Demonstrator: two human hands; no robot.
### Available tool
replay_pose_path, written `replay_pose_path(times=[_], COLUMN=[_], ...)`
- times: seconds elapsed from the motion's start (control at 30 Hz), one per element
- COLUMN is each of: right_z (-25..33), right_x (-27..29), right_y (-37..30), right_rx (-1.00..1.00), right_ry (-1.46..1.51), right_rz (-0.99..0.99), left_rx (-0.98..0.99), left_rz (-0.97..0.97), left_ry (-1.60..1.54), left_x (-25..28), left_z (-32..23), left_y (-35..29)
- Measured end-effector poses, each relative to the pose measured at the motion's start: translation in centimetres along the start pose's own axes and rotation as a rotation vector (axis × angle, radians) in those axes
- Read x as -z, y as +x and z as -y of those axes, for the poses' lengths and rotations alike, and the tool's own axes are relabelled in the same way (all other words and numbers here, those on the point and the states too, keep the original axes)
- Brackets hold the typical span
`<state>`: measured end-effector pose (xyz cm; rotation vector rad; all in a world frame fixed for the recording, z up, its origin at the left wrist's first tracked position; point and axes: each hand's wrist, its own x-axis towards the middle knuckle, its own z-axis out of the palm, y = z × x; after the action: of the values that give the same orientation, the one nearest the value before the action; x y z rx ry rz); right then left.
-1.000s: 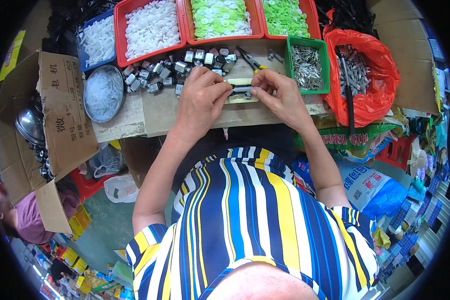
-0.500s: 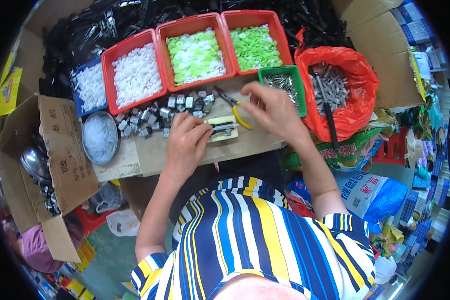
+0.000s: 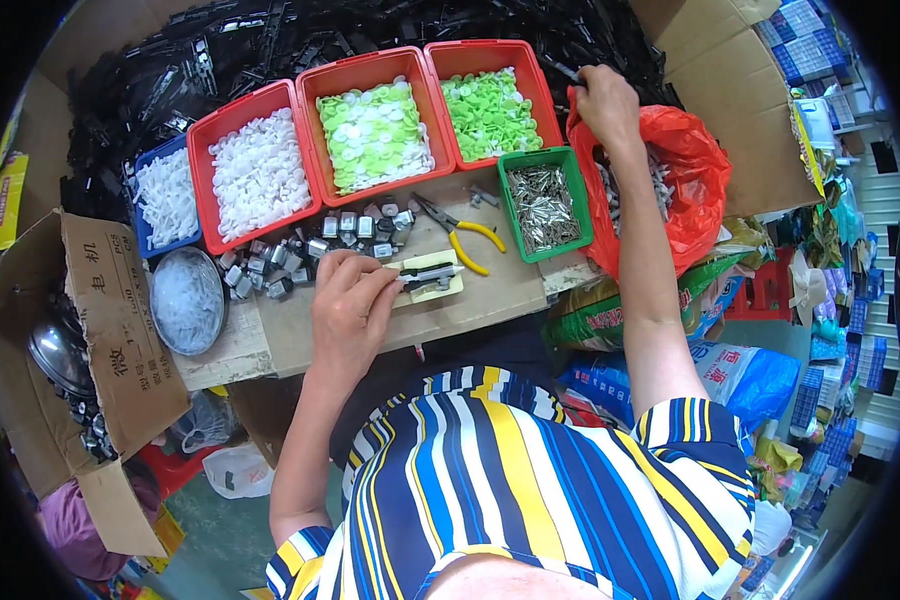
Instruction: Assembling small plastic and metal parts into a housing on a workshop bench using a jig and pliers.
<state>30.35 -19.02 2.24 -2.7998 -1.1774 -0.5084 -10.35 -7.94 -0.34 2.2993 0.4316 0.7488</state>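
Observation:
My left hand [image 3: 348, 310] has its fingers closed on the near end of a slim black plastic part [image 3: 432, 273]. This part lies in a cream-coloured block [image 3: 438, 291] on the table, with a small grey piece along it. My right hand [image 3: 610, 105] is stretched far out past the red plastic bag [image 3: 705, 165], at the edge of the heap of black parts [image 3: 360, 30]. Its fingers are closed, and a slim dark piece [image 3: 562, 68] shows at the fingertips; its kind is unclear. Yellow-handled pliers [image 3: 470, 240] lie beyond the block, beside small metal motors [image 3: 365, 225].
Red bins hold white pegs [image 3: 260, 170] and green and white discs [image 3: 375, 135]. A green bin [image 3: 578, 205] of metal pins stands near the bag. To the left are a blue bin [image 3: 155, 245], an oval bowl [image 3: 188, 300] and an open cardboard box [image 3: 120, 330].
My right hand has moved from above the pliers, out over the red bag to the black heap. My left hand remains at the block. The whole view has shifted slightly.

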Motion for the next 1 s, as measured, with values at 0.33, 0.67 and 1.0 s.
replay_pose_path(times=[0.33,0.67,1.0], right_z=[7.4,17.4,15.3], right_x=[7.9,9.0,9.9], right_y=[-10.0,-18.9,-17.0], right_rx=[0.173,0.431,0.705], right_ry=[0.831,0.559,0.509], right_rz=[-0.096,-0.032,-0.071], left_rx=[0.333,0.585,0.565], left_rz=[-0.007,-0.101,0.459], left_ry=[-0.453,-1.164,-0.832], left_x=[-0.7,-3.1,2.2], left_z=[-2.5,-3.6,-0.9], left_y=[1.3,1.5,0.7])
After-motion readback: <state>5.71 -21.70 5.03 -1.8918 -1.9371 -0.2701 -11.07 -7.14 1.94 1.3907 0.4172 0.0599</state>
